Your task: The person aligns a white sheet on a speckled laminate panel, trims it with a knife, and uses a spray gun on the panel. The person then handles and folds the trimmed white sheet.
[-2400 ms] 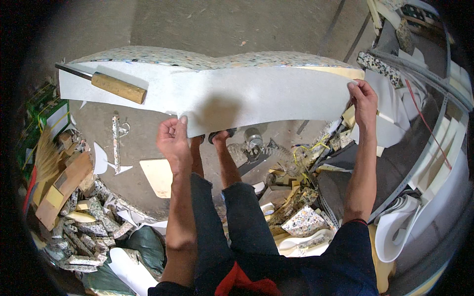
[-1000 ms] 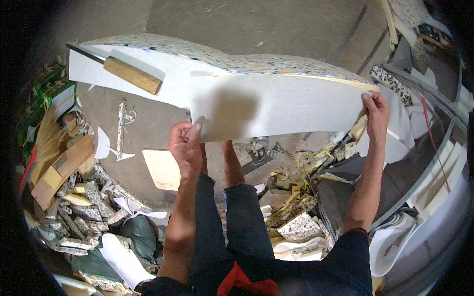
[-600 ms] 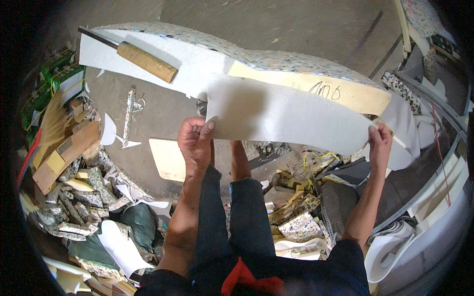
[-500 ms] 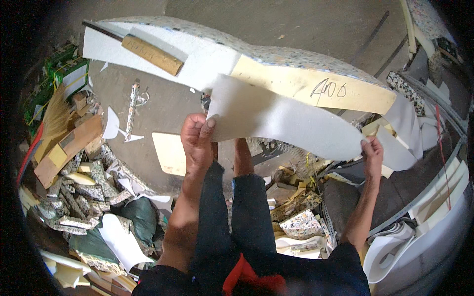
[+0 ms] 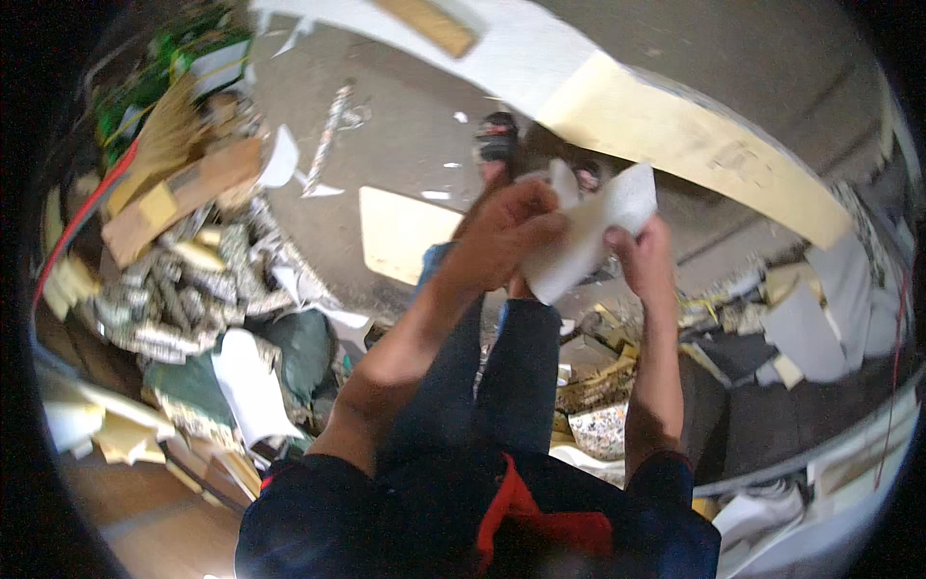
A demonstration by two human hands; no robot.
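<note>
A white foam sheet [image 5: 593, 241] is bent over on itself between my hands, above my knees. My left hand [image 5: 516, 236] is closed on its left part, fingers curled and somewhat blurred. Gripping its right edge is my right hand [image 5: 646, 256], with the thumb on the near face. Beyond them lies a long foam piece, white at the left [image 5: 526, 48] and cream at the right [image 5: 694, 145]. On its white part rests a tool with a brown wooden handle [image 5: 429, 24], partly cut off by the picture's edge.
A cream board [image 5: 410, 232] lies on the floor left of my legs. Farther left are a straw broom [image 5: 169, 135], a brown board [image 5: 183, 198] and heaped speckled foam scraps [image 5: 193, 280]. More offcuts [image 5: 810, 309] lie at the right.
The foam sheet was stretched wide between my hands; now it is folded and closer to me. My right hand has moved left toward my left hand, and the view has shifted.
</note>
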